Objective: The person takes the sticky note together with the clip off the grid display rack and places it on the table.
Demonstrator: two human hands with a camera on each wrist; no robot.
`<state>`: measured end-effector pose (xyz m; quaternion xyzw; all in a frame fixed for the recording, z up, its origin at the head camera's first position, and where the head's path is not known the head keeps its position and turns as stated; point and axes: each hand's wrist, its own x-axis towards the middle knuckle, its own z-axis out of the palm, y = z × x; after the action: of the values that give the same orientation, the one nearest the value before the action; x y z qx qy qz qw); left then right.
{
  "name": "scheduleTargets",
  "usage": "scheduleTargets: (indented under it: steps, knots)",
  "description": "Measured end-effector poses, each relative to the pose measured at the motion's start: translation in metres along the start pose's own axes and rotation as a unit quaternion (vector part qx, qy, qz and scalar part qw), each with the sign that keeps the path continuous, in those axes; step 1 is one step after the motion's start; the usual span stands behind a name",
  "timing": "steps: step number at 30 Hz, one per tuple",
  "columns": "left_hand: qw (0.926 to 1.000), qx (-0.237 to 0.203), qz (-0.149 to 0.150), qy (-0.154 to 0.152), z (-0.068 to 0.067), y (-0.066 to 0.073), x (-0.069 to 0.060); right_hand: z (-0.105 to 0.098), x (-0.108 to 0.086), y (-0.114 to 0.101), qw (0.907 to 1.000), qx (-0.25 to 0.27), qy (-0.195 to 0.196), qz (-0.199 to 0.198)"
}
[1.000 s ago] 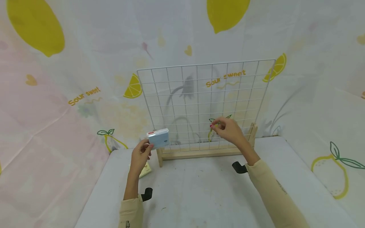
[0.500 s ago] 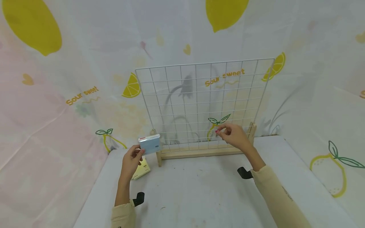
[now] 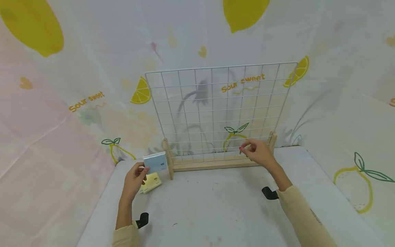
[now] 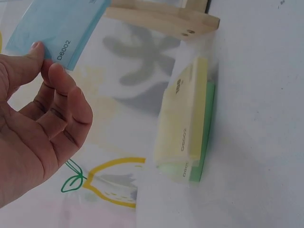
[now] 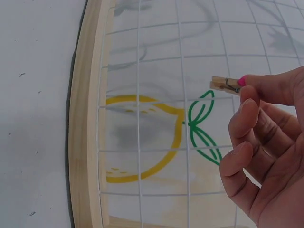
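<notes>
Between thumb and fingers, my left hand (image 3: 134, 180) pinches a light blue pad of sticky notes (image 3: 155, 163), held up left of the rack. In the left wrist view the blue pad (image 4: 59, 31) bears the print "D6002". Below it on the table lie a yellow pad (image 4: 183, 114) and a green pad (image 4: 203, 137), the yellow over the green. My right hand (image 3: 258, 151) pinches a small wooden clothespin (image 5: 225, 84) with a pink part at its held end. That hand is in front of the lower right of the white wire grid (image 3: 213, 103); the clothespin's tip points away from the fingers.
The grid stands upright in a wooden base (image 3: 216, 165) with wooden posts at both sides. A white-covered table (image 3: 200, 206) spreads in front. Behind hangs a cloth (image 3: 123, 41) printed with lemons. Black wrist mounts (image 3: 270, 193) stick out from the sleeves.
My left hand has moved left and down with the blue pad, uncovering more of the yellow pad. My right hand has shifted right and down with the clothespin.
</notes>
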<state>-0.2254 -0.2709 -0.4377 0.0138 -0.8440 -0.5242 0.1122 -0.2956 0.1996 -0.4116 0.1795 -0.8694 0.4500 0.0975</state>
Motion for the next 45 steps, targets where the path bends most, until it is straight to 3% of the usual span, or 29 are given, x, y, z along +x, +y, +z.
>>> scheduleTargets:
  steps: [4, 8, 23, 34, 45]
  knots:
    - [0.9999, 0.002, -0.015, 0.008, -0.004, -0.026, 0.004, -0.001, -0.006, 0.01, 0.9998, -0.01, 0.003, 0.016]
    - [0.9997, 0.014, -0.014, 0.012, -0.008, -0.039, 0.004, -0.004, -0.014, 0.02, 0.9996, -0.01, 0.009, 0.025]
    - [0.9969, 0.042, -0.056, 0.035, -0.023, -0.065, -0.006, -0.015, -0.047, 0.06, 0.9957, -0.039, 0.008, 0.083]
    - [0.9927, 0.043, -0.109, 0.028, -0.034, -0.079, -0.012, -0.025, -0.063, 0.074, 0.9927, -0.053, 0.016, 0.107]
    - [0.9905, 0.046, -0.127, 0.029, -0.04, -0.091, -0.015, -0.03, -0.076, 0.09, 0.985, -0.105, 0.008, 0.137]
